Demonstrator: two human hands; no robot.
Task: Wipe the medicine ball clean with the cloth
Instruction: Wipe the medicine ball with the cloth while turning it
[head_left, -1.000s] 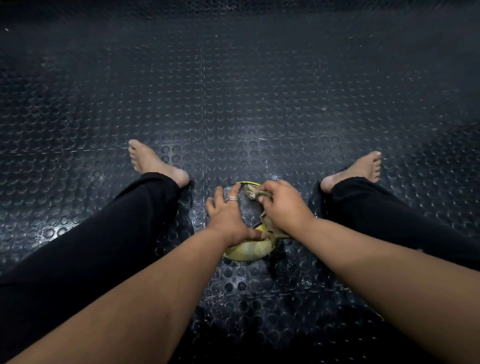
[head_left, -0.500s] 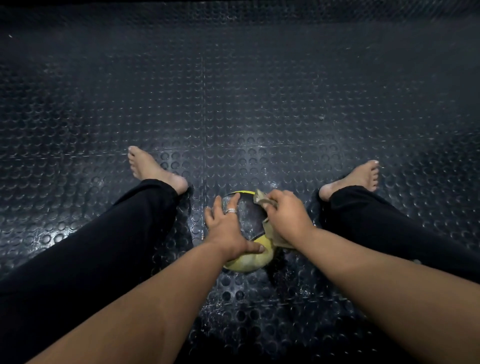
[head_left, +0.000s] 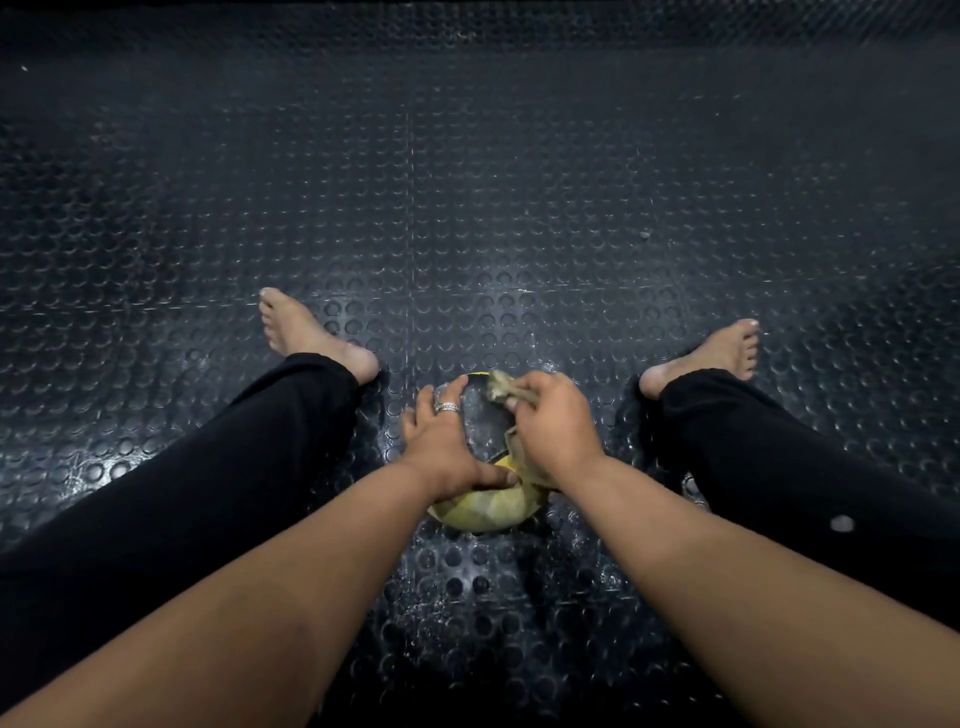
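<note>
Now left hand (head_left: 441, 447) fingers spread on medicine ball (head_left: 485, 512); right hand (head_left: 550, 426) fingers clutch cloth (head_left: 501, 392).

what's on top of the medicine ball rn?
Left hand rests spread on the medicine ball; right hand grips the cloth against its top. Between them a dark panel shows. The surface under the hands and cloth is hidden.

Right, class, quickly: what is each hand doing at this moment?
Left hand: open, fingers spread, pressing on the medicine ball.
Right hand: closed, gripping the cloth against the ball.
</note>
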